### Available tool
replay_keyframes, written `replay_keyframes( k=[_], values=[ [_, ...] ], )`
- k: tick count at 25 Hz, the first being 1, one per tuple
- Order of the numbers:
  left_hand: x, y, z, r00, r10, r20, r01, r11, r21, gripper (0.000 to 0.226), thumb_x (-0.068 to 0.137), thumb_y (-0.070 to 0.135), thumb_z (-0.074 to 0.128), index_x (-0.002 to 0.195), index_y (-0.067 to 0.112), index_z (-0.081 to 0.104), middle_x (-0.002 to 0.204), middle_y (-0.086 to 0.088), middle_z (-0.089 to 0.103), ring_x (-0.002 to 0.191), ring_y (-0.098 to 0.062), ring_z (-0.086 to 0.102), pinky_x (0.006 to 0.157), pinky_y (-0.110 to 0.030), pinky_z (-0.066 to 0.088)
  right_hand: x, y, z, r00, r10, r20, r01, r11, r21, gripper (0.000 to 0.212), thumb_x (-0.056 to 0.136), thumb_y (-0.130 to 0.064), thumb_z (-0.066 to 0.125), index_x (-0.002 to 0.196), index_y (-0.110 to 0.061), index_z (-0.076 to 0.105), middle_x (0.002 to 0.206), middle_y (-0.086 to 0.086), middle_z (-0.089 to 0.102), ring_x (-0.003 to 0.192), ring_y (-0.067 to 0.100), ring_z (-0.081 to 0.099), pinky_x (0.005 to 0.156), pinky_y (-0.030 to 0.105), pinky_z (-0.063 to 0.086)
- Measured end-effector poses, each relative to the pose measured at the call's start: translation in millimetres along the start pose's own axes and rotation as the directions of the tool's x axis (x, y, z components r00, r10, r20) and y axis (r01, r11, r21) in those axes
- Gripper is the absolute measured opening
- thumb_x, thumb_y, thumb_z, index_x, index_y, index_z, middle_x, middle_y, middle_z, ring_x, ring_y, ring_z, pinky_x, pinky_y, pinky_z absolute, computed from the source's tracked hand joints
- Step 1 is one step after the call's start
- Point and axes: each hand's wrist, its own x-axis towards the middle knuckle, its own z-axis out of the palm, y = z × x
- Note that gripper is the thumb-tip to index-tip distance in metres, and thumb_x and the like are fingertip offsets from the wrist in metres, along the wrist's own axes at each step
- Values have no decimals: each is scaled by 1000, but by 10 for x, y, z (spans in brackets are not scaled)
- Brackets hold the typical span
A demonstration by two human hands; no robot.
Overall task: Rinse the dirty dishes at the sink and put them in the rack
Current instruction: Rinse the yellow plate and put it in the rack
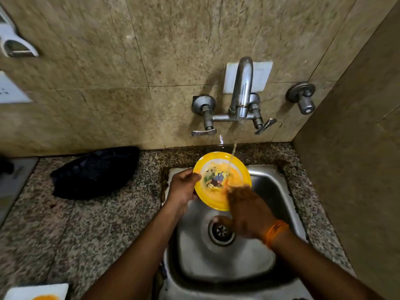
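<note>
While left hand [184, 187] grips its rim | plate [214, 189] tilted under tap [241, 89]

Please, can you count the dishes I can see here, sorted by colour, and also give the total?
Yellow: 1, the plate held by the left hand under the tap water, the right hand on its face.
White: 1, the square plate at the lower left edge, orange residue on it.
Total: 2
</note>
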Motion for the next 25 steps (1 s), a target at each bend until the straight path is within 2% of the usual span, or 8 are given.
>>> replay_keyframes(
  k=[2,4,7,10,13,18,22,25],
  values=[
    [-69,34,110,999,36,7,-36,999,25,16,100,13,60,101,19,75,76,1,77,71,-25,70,76,-47,61,127,170,-12,994,103,32,-98,987,-129,91,90,-65,53,152,0,39,151,28,46,139,45,46,121,51,26],
    [-76,49,229,997,72,-9,-73,997,-4,15,100,19,59,106,20,73,94,-6,79,83,-26,72,83,-50,60,256,120,-76,996,80,43,-81,996,32,91,87,-32,66,161,-9,19,165,22,25,152,40,26,126,46,14],
    [-106,76,369,998,66,6,-65,993,-99,19,103,28,56,115,31,70,123,-2,72,114,-22,67,102,-46,54,276,-177,-92,997,-12,-72,38,925,379,88,83,3,54,162,-13,19,169,8,20,155,24,20,126,28,9],
    [-113,90,376,986,168,1,-166,976,-142,31,105,16,53,125,34,68,131,0,67,123,-20,63,96,-32,54,99,-311,113,970,-25,-240,123,907,403,79,79,3,56,155,-12,41,161,9,40,147,22,40,121,30,25],
    [41,119,256,978,197,-65,-206,957,-204,29,103,16,56,127,21,71,125,-9,74,118,-32,69,99,-49,58,-9,38,285,944,-44,-327,89,988,124,69,67,0,67,135,-11,62,134,12,65,119,34,66,96,42,55],
    [114,181,376,962,228,-153,-260,934,-245,23,92,36,63,111,37,77,121,-5,77,115,-32,71,99,-61,55,130,-116,91,939,139,-315,-131,990,47,60,76,-2,48,134,0,60,137,24,61,126,45,58,108,57,47],
    [129,201,362,965,207,-161,-245,930,-273,21,98,25,62,113,27,76,117,-8,77,115,-36,70,97,-56,57,39,-231,210,921,-4,-390,50,993,109,65,78,-7,59,143,-12,55,140,12,62,127,33,56,115,47,39],
    [135,247,215,994,68,-87,-89,959,-270,30,92,31,65,118,20,74,116,-17,76,109,-44,71,89,-62,59,50,232,46,918,20,-396,13,997,79,60,67,8,63,123,-13,69,127,14,69,118,39,64,100,51,55]
  ],
)
